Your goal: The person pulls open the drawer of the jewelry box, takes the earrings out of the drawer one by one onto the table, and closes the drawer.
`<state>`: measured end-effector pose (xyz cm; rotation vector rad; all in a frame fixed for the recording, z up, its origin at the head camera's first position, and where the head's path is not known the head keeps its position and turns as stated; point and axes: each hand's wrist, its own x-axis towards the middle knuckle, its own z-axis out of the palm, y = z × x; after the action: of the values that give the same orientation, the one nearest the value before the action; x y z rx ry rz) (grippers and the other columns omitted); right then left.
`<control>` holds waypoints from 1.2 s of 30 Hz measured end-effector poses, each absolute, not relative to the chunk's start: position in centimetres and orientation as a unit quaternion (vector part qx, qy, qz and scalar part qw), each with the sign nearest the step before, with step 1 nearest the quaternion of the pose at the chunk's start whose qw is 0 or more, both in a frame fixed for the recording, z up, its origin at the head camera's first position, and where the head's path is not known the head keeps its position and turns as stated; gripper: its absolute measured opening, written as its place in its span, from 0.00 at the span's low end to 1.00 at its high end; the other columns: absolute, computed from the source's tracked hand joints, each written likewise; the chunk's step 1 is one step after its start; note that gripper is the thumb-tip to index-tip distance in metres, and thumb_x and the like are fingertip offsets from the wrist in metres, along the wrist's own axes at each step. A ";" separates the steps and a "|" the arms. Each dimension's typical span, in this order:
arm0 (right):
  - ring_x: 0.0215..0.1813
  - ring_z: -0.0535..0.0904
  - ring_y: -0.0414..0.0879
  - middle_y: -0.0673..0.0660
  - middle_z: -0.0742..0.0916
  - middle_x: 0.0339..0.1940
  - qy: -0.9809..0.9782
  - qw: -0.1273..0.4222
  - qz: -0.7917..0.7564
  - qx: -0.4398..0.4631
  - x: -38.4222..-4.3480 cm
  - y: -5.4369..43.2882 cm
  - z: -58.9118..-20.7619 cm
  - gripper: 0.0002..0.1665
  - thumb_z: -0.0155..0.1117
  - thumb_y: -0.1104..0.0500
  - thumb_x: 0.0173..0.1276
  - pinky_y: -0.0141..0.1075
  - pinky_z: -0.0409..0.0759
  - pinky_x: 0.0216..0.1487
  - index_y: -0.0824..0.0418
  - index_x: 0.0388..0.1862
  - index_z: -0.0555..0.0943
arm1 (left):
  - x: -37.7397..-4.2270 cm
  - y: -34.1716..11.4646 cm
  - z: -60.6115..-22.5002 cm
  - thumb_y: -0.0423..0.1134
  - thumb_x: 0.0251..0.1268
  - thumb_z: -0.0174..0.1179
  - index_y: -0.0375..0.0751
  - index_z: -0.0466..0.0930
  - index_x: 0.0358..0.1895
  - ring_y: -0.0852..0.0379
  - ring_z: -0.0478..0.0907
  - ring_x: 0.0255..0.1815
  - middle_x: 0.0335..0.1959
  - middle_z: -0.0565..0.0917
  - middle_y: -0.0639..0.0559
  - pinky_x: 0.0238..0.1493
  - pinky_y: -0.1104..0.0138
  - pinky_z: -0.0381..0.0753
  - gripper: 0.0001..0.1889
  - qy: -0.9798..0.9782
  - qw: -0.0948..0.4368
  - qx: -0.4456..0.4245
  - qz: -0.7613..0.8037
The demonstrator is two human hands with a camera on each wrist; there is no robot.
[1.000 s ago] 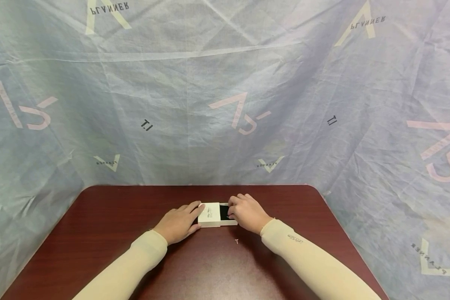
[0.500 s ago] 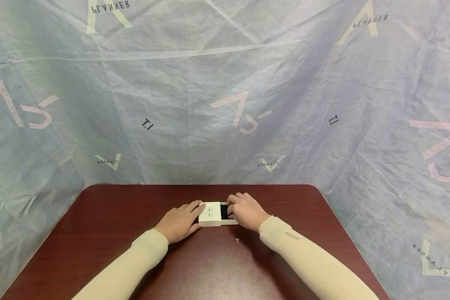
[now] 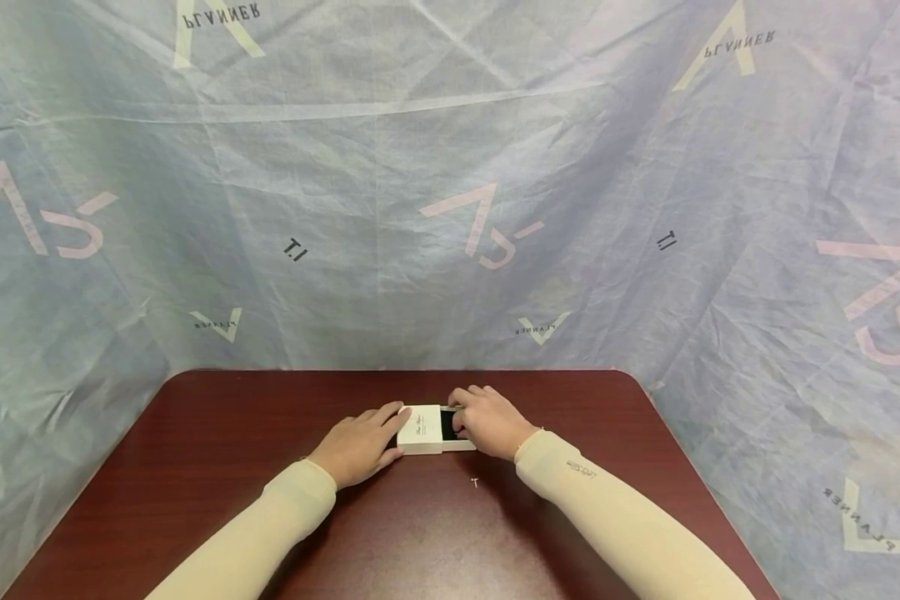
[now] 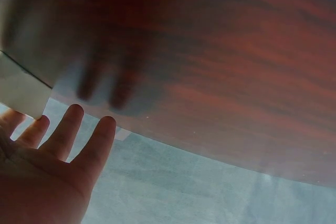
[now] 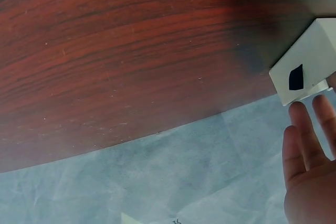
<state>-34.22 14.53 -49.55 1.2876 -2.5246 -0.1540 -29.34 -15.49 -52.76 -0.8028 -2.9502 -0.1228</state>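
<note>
The white box (image 3: 420,429) lies flat in the middle of the bench (image 3: 420,533), its tray (image 3: 459,446) slid partway out to the right, with a black lining (image 3: 447,425) showing. The left hand (image 3: 356,448) grips the outer end of the box, thumb at the near edge and fingers at the far; 2 fingers extend free. The right hand (image 3: 495,425) has its fingers over the tray; whether they pinch anything is hidden.

The box looks like light, stiff card, probably smooth enough to skid, so the 2 long edges seem the place to hold, squeezed gently lest the walls dent. The lining is likely soft. The small T-shaped piece (image 3: 475,482) near the tray looks delicate and probably wants fingertips.
</note>
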 end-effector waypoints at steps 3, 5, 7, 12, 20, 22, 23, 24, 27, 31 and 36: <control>0.61 0.89 0.51 0.51 0.92 0.65 -0.877 0.152 -0.057 0.452 -34.2 14.4 -49.5 0.08 0.89 0.54 0.75 0.43 0.87 0.57 0.44 0.34 0.98 | -29.3 -15.5 -52.8 0.55 0.93 0.66 0.46 0.69 0.94 0.38 0.83 0.84 0.93 0.74 0.42 0.72 0.39 0.92 0.37 -0.964 0.040 -0.261 -0.039; 0.61 0.89 0.50 0.51 0.92 0.65 -0.876 0.153 -0.059 0.453 -34.3 14.4 -49.5 0.08 0.89 0.54 0.75 0.42 0.87 0.57 0.44 0.34 0.98 | -29.3 -15.5 -52.8 0.55 0.93 0.66 0.46 0.69 0.94 0.39 0.83 0.84 0.93 0.74 0.42 0.71 0.39 0.92 0.37 -0.964 0.041 -0.262 -0.037; 0.60 0.89 0.50 0.51 0.92 0.65 -0.876 0.153 -0.060 0.453 -34.4 14.3 -49.6 0.08 0.89 0.53 0.74 0.42 0.86 0.56 0.44 0.33 0.98 | -29.3 -15.4 -52.8 0.55 0.93 0.66 0.46 0.70 0.94 0.39 0.83 0.84 0.93 0.74 0.43 0.71 0.40 0.92 0.37 -0.964 0.042 -0.261 -0.035; 0.61 0.89 0.50 0.50 0.92 0.66 -0.878 0.149 -0.059 0.451 -34.5 14.2 -49.7 0.08 0.89 0.53 0.74 0.42 0.86 0.56 0.44 0.33 0.98 | -29.2 -15.4 -52.7 0.55 0.93 0.67 0.46 0.70 0.94 0.39 0.83 0.84 0.92 0.75 0.43 0.71 0.40 0.92 0.37 -0.964 0.041 -0.259 -0.037; 0.59 0.89 0.50 0.49 0.92 0.65 -0.879 0.148 -0.066 0.448 -34.4 14.1 -49.5 0.07 0.88 0.52 0.75 0.41 0.85 0.55 0.44 0.34 0.98 | -29.1 -15.4 -52.6 0.55 0.93 0.67 0.46 0.70 0.93 0.39 0.84 0.84 0.93 0.75 0.43 0.71 0.40 0.92 0.37 -0.964 0.042 -0.260 -0.035; 0.59 0.89 0.50 0.49 0.92 0.65 -0.879 0.149 -0.067 0.448 -34.3 14.1 -49.4 0.07 0.88 0.51 0.75 0.41 0.85 0.55 0.44 0.34 0.98 | -29.1 -15.4 -52.6 0.55 0.93 0.67 0.46 0.70 0.93 0.39 0.84 0.84 0.92 0.75 0.43 0.71 0.40 0.92 0.37 -0.964 0.044 -0.261 -0.034; 0.59 0.89 0.50 0.49 0.92 0.65 -0.878 0.150 -0.068 0.449 -34.3 14.1 -49.4 0.08 0.88 0.51 0.75 0.41 0.85 0.55 0.44 0.34 0.98 | -29.1 -15.4 -52.6 0.55 0.93 0.67 0.46 0.70 0.93 0.39 0.84 0.84 0.92 0.75 0.43 0.71 0.40 0.92 0.37 -0.964 0.044 -0.262 -0.034; 0.59 0.89 0.50 0.49 0.92 0.65 -0.878 0.151 -0.069 0.449 -34.3 14.1 -49.4 0.08 0.88 0.51 0.75 0.41 0.85 0.55 0.44 0.34 0.98 | -29.1 -15.4 -52.6 0.55 0.93 0.67 0.46 0.70 0.93 0.39 0.84 0.84 0.92 0.75 0.43 0.71 0.40 0.92 0.37 -0.963 0.045 -0.262 -0.034; 0.59 0.89 0.49 0.49 0.92 0.65 -0.877 0.154 -0.070 0.450 -34.4 14.2 -49.4 0.08 0.88 0.51 0.75 0.41 0.85 0.54 0.44 0.33 0.98 | -29.1 -15.4 -52.6 0.54 0.93 0.67 0.46 0.71 0.93 0.39 0.84 0.83 0.92 0.75 0.43 0.70 0.40 0.93 0.37 -0.963 0.048 -0.264 -0.036; 0.58 0.89 0.49 0.48 0.92 0.66 -0.876 0.156 -0.072 0.451 -34.5 14.4 -49.5 0.08 0.88 0.51 0.76 0.40 0.84 0.54 0.43 0.34 0.98 | -29.1 -15.4 -52.6 0.54 0.93 0.67 0.46 0.71 0.93 0.39 0.84 0.83 0.92 0.75 0.43 0.70 0.40 0.93 0.37 -0.963 0.048 -0.264 -0.036; 0.59 0.89 0.49 0.48 0.92 0.66 -0.874 0.158 -0.074 0.453 -34.5 14.4 -49.4 0.07 0.87 0.50 0.77 0.40 0.84 0.54 0.42 0.35 0.98 | -29.2 -15.5 -52.6 0.54 0.93 0.67 0.46 0.70 0.93 0.39 0.84 0.83 0.92 0.75 0.43 0.70 0.40 0.93 0.37 -0.963 0.044 -0.263 -0.037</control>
<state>-34.54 14.41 -49.41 1.2949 -2.5013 -0.2107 -29.15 -15.46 -52.59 -0.8027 -2.9441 -0.1143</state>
